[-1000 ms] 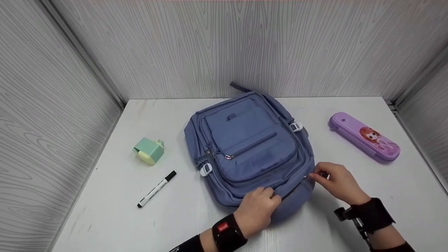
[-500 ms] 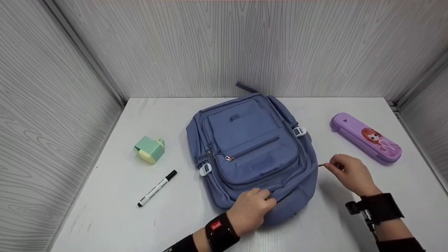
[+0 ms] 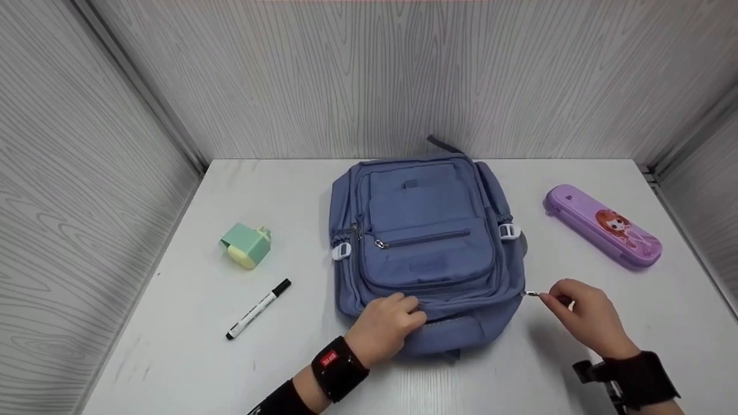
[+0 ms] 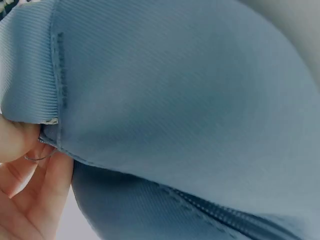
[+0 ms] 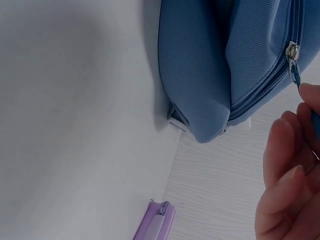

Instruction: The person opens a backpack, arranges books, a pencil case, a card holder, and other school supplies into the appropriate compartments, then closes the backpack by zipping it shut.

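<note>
A blue backpack [image 3: 426,202] lies front side up on the white table. At its near edge my left hand [image 3: 381,329] grips the fabric; up close in the left wrist view, thumb and fingers [image 4: 52,187] pinch the seam beside a ribbed strap [image 4: 27,65]. My right hand [image 3: 588,317] pinches a metal zipper pull [image 3: 531,294] at the bag's near right corner, drawn out to the side. In the right wrist view the zipper slider [image 5: 293,51] sits on its track, and the end of the pull is hidden between thumb and forefinger.
A purple pencil case [image 3: 602,226] with a cartoon girl lies right of the bag. To the left are a green and yellow box-shaped item [image 3: 247,245] and a white marker [image 3: 258,309] with a black cap. Panel walls [image 3: 369,80] border the table's back and sides.
The backpack has turned clockwise and shifted right. My left hand has moved left along the near edge with it. The right hand has drawn the zipper pull around to the bag's right side.
</note>
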### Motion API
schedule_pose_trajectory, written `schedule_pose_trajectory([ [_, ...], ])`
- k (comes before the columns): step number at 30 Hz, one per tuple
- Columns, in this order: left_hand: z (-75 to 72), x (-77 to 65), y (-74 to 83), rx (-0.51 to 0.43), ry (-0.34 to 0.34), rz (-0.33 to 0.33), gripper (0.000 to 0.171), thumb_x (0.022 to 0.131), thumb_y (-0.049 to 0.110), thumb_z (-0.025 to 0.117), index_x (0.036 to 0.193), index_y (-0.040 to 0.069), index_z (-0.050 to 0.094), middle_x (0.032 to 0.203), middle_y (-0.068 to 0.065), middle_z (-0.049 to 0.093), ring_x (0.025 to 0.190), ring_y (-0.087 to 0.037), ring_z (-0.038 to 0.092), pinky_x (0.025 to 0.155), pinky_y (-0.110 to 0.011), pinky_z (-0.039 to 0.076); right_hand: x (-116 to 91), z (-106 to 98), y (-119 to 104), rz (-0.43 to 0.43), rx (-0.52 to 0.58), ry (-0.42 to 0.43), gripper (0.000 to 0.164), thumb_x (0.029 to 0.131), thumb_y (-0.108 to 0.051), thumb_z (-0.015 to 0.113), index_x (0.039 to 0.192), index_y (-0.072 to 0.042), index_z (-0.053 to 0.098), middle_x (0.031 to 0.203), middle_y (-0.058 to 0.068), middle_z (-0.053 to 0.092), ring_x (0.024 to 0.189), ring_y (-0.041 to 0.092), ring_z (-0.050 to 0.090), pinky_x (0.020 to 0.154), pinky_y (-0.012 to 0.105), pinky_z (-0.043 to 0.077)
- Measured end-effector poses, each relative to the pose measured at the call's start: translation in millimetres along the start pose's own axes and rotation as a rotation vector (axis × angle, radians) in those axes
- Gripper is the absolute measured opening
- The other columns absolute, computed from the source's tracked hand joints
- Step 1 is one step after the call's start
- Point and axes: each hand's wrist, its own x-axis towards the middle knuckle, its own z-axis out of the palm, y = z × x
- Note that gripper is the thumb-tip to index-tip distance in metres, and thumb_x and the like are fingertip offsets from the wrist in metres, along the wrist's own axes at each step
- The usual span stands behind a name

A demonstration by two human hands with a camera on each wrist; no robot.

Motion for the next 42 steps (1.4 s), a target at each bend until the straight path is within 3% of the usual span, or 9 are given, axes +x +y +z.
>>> schedule_pose_trajectory([
  [11,8.6,-11.5,-43.9,0.090,0.143,-0.047,0.030,0.066,-0.013,0.062,0.069,0.015,0.052,0.067,0.002,0.047,0.058,-0.013,0.042,0.047,-0.022,0.029,-14,21,-23,-0.004,0.136,-0.029,0.034,0.077,0.008,0.074,0.069,-0.020,0.057,0.067,-0.017,0.049,0.059,-0.007,0.038,0.051,0.015,0.033],
  [17,11.4,-18.3,-67.1,0.147,0.150,-0.104,0.028,0.066,-0.010,0.066,0.071,0.015,0.055,0.070,0.002,0.051,0.061,-0.016,0.046,0.052,-0.025,0.035,-16,34,-33,-0.014,0.245,-0.124,0.034,0.080,0.007,0.073,0.071,-0.021,0.055,0.069,-0.016,0.048,0.061,-0.006,0.039,0.052,0.018,0.033],
  [22,7.6,-20.4,-72.5,0.177,0.134,-0.150,0.026,0.068,-0.006,0.071,0.072,0.014,0.055,0.073,0.001,0.053,0.063,-0.018,0.048,0.055,-0.028,0.033,-15,39,-38,-0.031,0.291,-0.164,0.033,0.080,0.007,0.072,0.072,-0.019,0.055,0.070,-0.014,0.047,0.063,-0.006,0.039,0.053,0.019,0.035],
  [25,3.1,-19.3,-66.6,0.178,0.095,-0.204,0.022,0.070,-0.004,0.073,0.075,0.012,0.058,0.076,0.000,0.056,0.066,-0.019,0.052,0.057,-0.029,0.036,-14,39,-39,-0.030,0.299,-0.164,0.032,0.080,0.007,0.072,0.072,-0.019,0.055,0.069,-0.014,0.047,0.063,-0.006,0.039,0.053,0.019,0.035],
  [29,-4.1,-12.5,-45.0,0.209,0.031,-0.344,0.021,0.070,-0.003,0.077,0.078,0.009,0.062,0.079,-0.003,0.057,0.067,-0.020,0.053,0.055,-0.029,0.039,-15,38,-40,-0.009,0.302,-0.162,0.032,0.081,0.007,0.072,0.071,-0.019,0.055,0.069,-0.014,0.048,0.062,-0.006,0.039,0.053,0.019,0.034],
  [32,-7.0,-1.8,-22.2,0.255,0.064,-0.410,0.024,0.066,-0.006,0.078,0.077,0.008,0.062,0.077,-0.004,0.057,0.063,-0.019,0.051,0.050,-0.028,0.035,-15,38,-42,0.000,0.311,-0.153,0.033,0.081,0.007,0.072,0.070,-0.019,0.054,0.068,-0.014,0.047,0.061,-0.006,0.039,0.052,0.019,0.034],
  [34,-5.6,6.8,-6.7,0.269,0.127,-0.413,0.026,0.063,-0.008,0.076,0.076,0.009,0.060,0.075,-0.004,0.057,0.061,-0.017,0.049,0.049,-0.027,0.034,-15,39,-43,-0.006,0.316,-0.140,0.034,0.080,0.008,0.072,0.070,-0.019,0.054,0.067,-0.014,0.045,0.060,-0.007,0.037,0.051,0.020,0.033],
  [37,1.0,19.7,13.8,0.267,0.204,-0.370,0.029,0.063,-0.006,0.074,0.085,0.011,0.066,0.080,-0.003,0.061,0.067,-0.018,0.054,0.055,-0.027,0.042,-14,41,-45,-0.027,0.319,-0.119,0.035,0.079,0.009,0.072,0.069,-0.019,0.053,0.065,-0.013,0.043,0.060,-0.007,0.035,0.052,0.020,0.032],
  [42,17.2,35.6,36.5,0.308,0.180,-0.307,0.033,0.068,0.007,0.080,0.099,0.018,0.075,0.093,0.000,0.068,0.083,-0.017,0.061,0.075,-0.030,0.052,-13,41,-46,-0.042,0.314,-0.113,0.035,0.079,0.008,0.072,0.069,-0.019,0.053,0.065,-0.012,0.042,0.060,-0.007,0.035,0.052,0.020,0.031],
])
